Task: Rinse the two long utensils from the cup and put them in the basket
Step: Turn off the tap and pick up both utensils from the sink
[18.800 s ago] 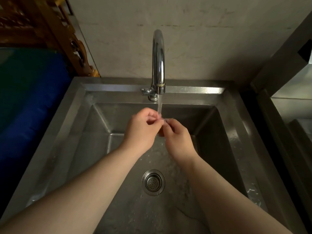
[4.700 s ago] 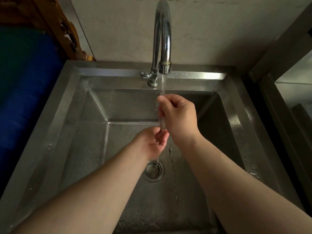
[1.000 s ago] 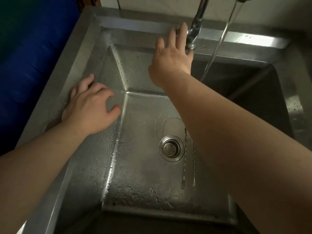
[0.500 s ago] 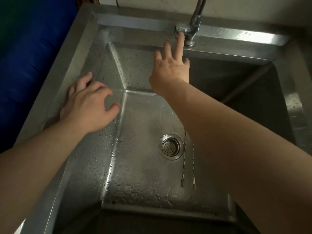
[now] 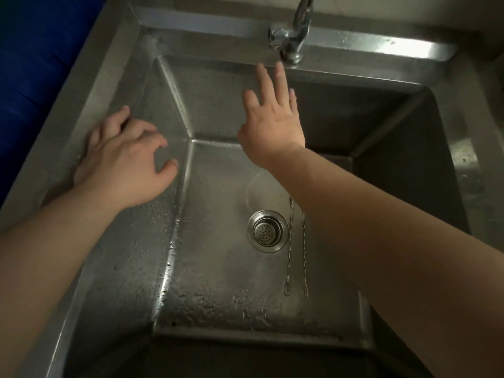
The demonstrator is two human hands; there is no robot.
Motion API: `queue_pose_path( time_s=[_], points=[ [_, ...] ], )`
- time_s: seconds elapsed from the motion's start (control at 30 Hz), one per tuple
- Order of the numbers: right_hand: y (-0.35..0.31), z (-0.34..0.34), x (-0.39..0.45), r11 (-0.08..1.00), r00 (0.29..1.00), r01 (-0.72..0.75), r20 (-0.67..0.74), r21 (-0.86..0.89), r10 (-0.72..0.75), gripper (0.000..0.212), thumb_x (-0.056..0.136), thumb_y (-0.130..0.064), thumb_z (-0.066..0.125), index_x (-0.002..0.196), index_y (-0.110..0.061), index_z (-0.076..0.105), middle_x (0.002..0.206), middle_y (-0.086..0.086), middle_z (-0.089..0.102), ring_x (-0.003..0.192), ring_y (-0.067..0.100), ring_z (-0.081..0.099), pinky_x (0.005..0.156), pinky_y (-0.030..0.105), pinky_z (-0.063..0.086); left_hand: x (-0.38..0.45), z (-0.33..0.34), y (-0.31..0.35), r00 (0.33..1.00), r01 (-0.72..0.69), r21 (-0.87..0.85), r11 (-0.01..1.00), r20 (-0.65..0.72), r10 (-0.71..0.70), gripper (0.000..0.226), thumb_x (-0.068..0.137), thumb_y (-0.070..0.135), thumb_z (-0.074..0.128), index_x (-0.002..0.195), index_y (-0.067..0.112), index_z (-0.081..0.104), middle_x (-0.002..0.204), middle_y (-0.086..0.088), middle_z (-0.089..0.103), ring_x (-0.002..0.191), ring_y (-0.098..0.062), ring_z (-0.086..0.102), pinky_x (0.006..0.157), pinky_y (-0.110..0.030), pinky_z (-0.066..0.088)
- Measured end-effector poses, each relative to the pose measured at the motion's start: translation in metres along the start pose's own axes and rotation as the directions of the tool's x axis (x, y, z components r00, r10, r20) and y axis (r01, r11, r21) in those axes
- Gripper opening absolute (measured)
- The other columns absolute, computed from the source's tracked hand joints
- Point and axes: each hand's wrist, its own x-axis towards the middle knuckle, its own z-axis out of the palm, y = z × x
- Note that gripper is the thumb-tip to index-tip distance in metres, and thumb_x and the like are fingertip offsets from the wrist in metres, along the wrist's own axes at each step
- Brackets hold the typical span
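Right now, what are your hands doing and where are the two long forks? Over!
Left hand open, resting on sink edge. Right hand open, empty, below tap. Two long forks flat on sink bottom beside drain. Nothing in the way.

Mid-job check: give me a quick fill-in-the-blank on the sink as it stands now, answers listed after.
1. The two forks lie on the sink floor just right of the ____.
2. The right hand is open, just below the ____.
3. The left hand rests on the sink's ____ wall.
4. Both hands hold ____.

Answers: drain; faucet; left; nothing
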Motion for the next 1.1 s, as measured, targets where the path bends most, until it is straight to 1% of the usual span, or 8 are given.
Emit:
queue_pose_path(
  time_s=[0.13,0.2,0.33,0.43,0.53,0.77,0.93,1.1],
  points=[
    [0.02,0.018,-0.036,0.998,0.998,-0.043,0.043,0.048,0.041,0.043,0.09,-0.02,0.051,0.132,-0.013,0.047,0.167,0.012,0.006,0.152,0.037,-0.007,0.121,0.054,0.011,-0.002,-0.001,0.003,0.999,-0.004,0.161,0.987,0.05,-0.004,0.057,0.078,0.063,0.045,0.118,0.028,0.064,0.146,-0.005,0.041,0.143,-0.029,0.013,0.113,-0.059,0.009],
    [0.033,0.03,-0.057,0.993,0.994,-0.094,0.061,0.067,0.09,0.045,0.091,-0.022,0.051,0.135,-0.012,0.046,0.166,0.013,0.01,0.152,0.036,-0.003,0.122,0.052,0.014,-0.003,0.005,0.015,0.999,-0.008,0.214,0.977,-0.039,0.017,0.05,0.076,0.055,0.055,0.112,0.022,0.067,0.143,-0.013,0.042,0.14,-0.036,0.018,0.109,-0.07,0.002],
    [0.062,0.058,-0.104,0.953,0.959,-0.267,0.137,0.146,0.248,0.048,0.09,-0.022,0.053,0.136,-0.01,0.046,0.16,0.014,0.025,0.149,0.034,0.014,0.115,0.05,0.029,-0.015,0.037,0.072,0.979,-0.058,0.009,0.998,-0.197,0.058,0.042,0.072,0.039,0.059,0.102,0.011,0.066,0.119,-0.015,0.055,0.114,-0.04,0.045,0.097,-0.054,0.034],
    [0.079,0.085,-0.143,0.924,0.92,-0.363,0.204,0.117,0.336,0.044,0.09,-0.026,0.054,0.131,-0.011,0.049,0.147,0.013,0.038,0.135,0.034,0.032,0.098,0.05,0.043,-0.033,0.081,0.126,0.999,-0.051,-0.224,0.973,-0.005,0.051,0.035,0.078,0.034,0.061,0.103,0.01,0.067,0.103,-0.016,0.062,0.097,-0.039,0.054,0.085,-0.045,0.046],
    [0.086,0.113,-0.175,0.887,0.865,-0.447,0.307,0.116,0.396,0.038,0.09,-0.024,0.054,0.124,-0.007,0.053,0.13,0.018,0.05,0.114,0.039,0.051,0.089,0.046,0.048,-0.055,0.129,0.173,0.963,0.136,-0.429,0.893,0.268,-0.018,0.029,0.082,0.034,0.063,0.103,0.015,0.066,0.102,-0.009,0.065,0.096,-0.031,0.061,0.081,-0.039,0.051],
    [0.092,0.143,-0.205,0.547,0.5,-0.825,0.635,0.142,0.589,0.024,0.09,-0.016,0.051,0.112,-0.008,0.052,0.113,0.021,0.067,0.103,0.038,0.065,0.083,0.038,0.051,-0.085,0.196,0.239,0.841,0.42,-0.513,0.749,0.53,-0.109,0.017,0.083,0.027,0.06,0.094,0.014,0.063,0.095,-0.01,0.07,0.09,-0.03,0.065,0.062,-0.026,0.034],
    [0.095,0.15,-0.218,0.562,0.473,-0.823,0.658,0.09,0.586,0.024,0.094,-0.017,0.048,0.116,-0.008,0.055,0.114,0.017,0.066,0.102,0.034,0.064,0.075,0.033,0.046,-0.088,0.214,0.244,0.766,0.5,-0.382,0.777,0.614,-0.191,0.02,0.081,0.03,0.061,0.092,0.014,0.066,0.094,-0.01,0.07,0.09,-0.032,0.066,0.066,-0.029,0.04],
    [0.098,0.155,-0.22,0.555,0.466,-0.827,0.653,0.082,0.597,0.023,0.095,-0.014,0.046,0.114,-0.007,0.058,0.116,0.018,0.065,0.104,0.035,0.063,0.083,0.035,0.05,-0.082,0.218,0.247,0.756,0.488,-0.357,0.797,0.629,-0.181,0.026,0.077,0.033,0.06,0.09,0.011,0.067,0.094,-0.013,0.07,0.091,-0.034,0.065,0.067,-0.029,0.04]
  ],
)
